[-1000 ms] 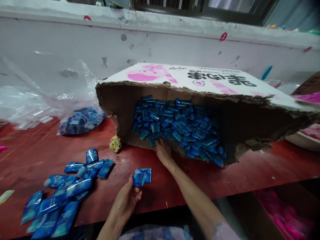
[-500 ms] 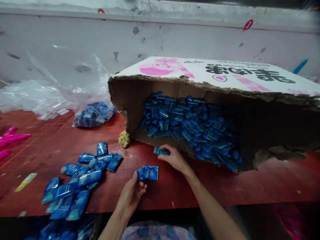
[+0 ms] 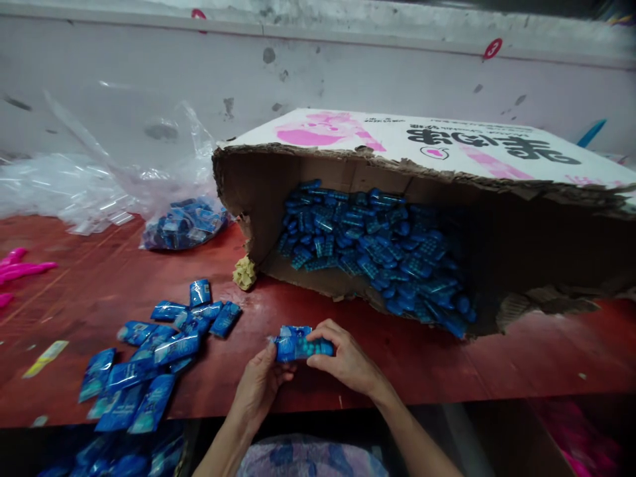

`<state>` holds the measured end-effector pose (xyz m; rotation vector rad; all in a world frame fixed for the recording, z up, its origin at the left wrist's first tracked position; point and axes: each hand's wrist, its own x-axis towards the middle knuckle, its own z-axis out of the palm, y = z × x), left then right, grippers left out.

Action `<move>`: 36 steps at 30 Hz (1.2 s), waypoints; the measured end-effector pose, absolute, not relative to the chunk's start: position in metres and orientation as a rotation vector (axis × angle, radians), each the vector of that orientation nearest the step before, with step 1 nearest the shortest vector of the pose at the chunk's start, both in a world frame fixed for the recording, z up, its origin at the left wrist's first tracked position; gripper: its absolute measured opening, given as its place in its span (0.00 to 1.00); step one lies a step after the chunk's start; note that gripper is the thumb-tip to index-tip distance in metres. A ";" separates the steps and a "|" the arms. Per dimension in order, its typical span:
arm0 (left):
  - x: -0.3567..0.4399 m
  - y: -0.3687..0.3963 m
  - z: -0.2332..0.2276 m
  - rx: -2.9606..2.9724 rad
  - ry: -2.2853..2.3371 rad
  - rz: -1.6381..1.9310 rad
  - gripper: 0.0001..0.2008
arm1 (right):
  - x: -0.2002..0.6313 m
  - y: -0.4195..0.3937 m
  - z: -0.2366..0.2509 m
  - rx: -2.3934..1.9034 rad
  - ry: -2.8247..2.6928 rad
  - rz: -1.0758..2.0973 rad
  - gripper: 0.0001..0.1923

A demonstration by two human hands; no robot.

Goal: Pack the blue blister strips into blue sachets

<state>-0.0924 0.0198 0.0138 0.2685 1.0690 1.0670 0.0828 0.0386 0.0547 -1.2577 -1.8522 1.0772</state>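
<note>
My left hand (image 3: pixel 263 381) pinches the left end of a small blue printed packet (image 3: pixel 287 346) above the table's front part. Between the thumb and fingers of my right hand (image 3: pixel 348 363) is a small blue case with teal beads showing (image 3: pixel 317 348). The case meets the packet's right end; whether it is inside the packet or only over it, I cannot tell. Ahead of my hands, many similar blue cases (image 3: pixel 368 248) lie heaped in a cardboard box (image 3: pixel 278 169) turned on its side. Blue packets (image 3: pixel 176 348) are piled left of my left hand.
A clear plastic bag holding blue packets (image 3: pixel 186 224) stands behind the pile, beside clear plastic sleeves (image 3: pixel 54 192). A crumpled yellowish lump (image 3: pixel 244 273) sits by the box's torn corner. Pink pieces (image 3: pixel 22 270) lie at far left on the red table (image 3: pixel 477 371).
My right hand has brought the blue case from near the box edge down and towards me, to the packet's right end. My left hand still holds the packet in about the same place.
</note>
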 end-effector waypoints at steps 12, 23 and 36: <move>-0.085 0.013 0.017 0.248 1.091 1.190 0.14 | 0.056 0.009 0.036 -1.370 -1.756 0.880 0.14; -0.096 0.016 0.028 0.118 0.909 0.928 0.07 | 0.051 -0.005 0.027 -1.148 -1.533 1.291 0.21; -0.103 0.015 0.026 0.385 0.436 0.711 0.18 | 0.068 0.009 0.025 -0.774 -1.258 1.818 0.41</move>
